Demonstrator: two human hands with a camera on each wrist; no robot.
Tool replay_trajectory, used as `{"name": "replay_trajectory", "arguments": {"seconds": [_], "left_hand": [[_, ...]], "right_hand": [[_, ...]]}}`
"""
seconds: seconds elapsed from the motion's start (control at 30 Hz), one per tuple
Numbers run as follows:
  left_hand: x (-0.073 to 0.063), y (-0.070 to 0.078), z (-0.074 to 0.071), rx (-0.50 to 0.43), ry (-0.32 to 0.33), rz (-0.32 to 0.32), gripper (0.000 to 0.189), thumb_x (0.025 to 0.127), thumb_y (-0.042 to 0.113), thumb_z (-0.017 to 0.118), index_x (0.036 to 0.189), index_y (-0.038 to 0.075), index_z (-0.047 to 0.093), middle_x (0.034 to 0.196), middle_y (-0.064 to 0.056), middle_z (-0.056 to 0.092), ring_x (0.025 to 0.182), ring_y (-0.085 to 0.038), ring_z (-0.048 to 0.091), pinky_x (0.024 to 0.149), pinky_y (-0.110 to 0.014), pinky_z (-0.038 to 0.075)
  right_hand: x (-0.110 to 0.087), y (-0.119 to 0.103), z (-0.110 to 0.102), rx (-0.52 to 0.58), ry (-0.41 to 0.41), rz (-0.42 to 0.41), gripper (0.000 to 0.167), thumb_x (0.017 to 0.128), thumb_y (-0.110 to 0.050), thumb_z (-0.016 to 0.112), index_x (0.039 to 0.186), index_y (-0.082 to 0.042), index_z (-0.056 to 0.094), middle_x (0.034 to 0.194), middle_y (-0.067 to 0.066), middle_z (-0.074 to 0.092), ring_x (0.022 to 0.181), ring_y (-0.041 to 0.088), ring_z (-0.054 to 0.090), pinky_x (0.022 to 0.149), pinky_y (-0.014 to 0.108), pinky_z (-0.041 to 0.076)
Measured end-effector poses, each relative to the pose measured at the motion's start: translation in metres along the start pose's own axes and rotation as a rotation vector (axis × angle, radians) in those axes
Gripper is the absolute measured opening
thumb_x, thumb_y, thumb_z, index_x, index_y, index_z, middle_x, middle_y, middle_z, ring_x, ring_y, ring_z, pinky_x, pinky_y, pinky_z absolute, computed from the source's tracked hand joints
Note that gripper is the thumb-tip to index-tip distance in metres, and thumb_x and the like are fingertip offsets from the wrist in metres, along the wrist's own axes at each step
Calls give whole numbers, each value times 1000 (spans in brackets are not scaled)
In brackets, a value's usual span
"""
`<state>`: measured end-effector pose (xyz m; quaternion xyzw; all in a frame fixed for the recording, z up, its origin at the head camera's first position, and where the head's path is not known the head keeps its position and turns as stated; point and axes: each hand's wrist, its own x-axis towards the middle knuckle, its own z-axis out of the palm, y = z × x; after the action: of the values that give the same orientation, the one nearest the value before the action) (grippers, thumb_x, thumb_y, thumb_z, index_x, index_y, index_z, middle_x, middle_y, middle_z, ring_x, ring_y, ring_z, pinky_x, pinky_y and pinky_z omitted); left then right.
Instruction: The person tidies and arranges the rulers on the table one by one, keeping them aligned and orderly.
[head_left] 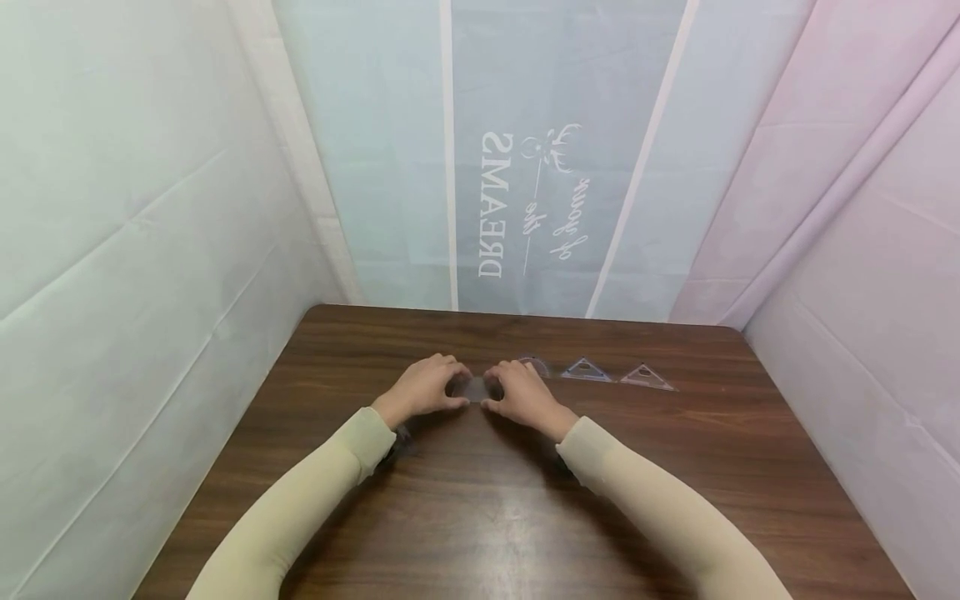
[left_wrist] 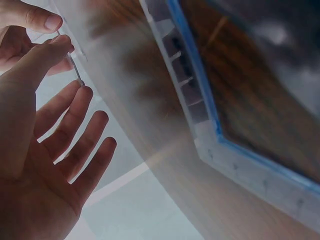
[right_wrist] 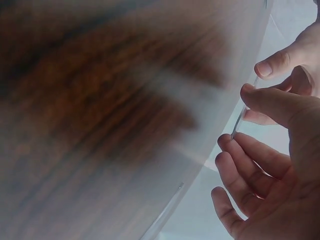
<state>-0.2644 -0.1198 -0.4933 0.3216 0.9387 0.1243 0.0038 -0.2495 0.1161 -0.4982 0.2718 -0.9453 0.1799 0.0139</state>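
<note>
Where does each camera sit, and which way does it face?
Head: worn on the head, facing forward and down at the table; left hand, right hand and sleeves show.
Left wrist: on that wrist, towards its hand; the right partly shows.
Right wrist: on that wrist, towards its hand; the left partly shows.
Both wrist views share one clear piece, edge-on.

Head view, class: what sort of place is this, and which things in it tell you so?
Probably a small screened-off indoor workspace: a brown table, a creased pale sheet along its left, and a hanging cloth printed with "DREAMS" behind.
</note>
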Motion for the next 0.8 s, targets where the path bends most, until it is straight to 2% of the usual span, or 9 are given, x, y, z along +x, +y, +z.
{"name": "replay_trajectory", "arguments": {"seconds": [0.43, 0.67, 0.8], "left_hand": [[-16, 6, 2, -6, -3, 45, 46, 95, 47, 83, 130, 19, 74, 120, 3, 70, 110, -20, 65, 94, -41, 56], [-24, 9, 2, -15, 16, 82, 47, 94, 46, 84, 129, 18, 73, 117, 2, 69, 109, -21, 66, 92, -42, 57], [-29, 8, 3, -15, 6, 81, 48, 94, 46, 84, 130, 17, 73, 117, 2, 69, 109, -20, 66, 94, -42, 57]], "right_hand": [[-18, -6, 0, 23, -15, -39, 46, 90, -36, 90, 124, -9, 76, 110, 3, 71, 102, 23, 65, 93, 46, 49], [-22, -9, 2, 45, -25, -38, 41, 90, -35, 91, 121, -12, 76, 109, 1, 71, 102, 20, 65, 95, 44, 48], [-25, -13, 4, 61, -27, -43, 40, 89, -34, 91, 118, -12, 76, 108, 0, 71, 101, 19, 64, 95, 43, 48]]}}
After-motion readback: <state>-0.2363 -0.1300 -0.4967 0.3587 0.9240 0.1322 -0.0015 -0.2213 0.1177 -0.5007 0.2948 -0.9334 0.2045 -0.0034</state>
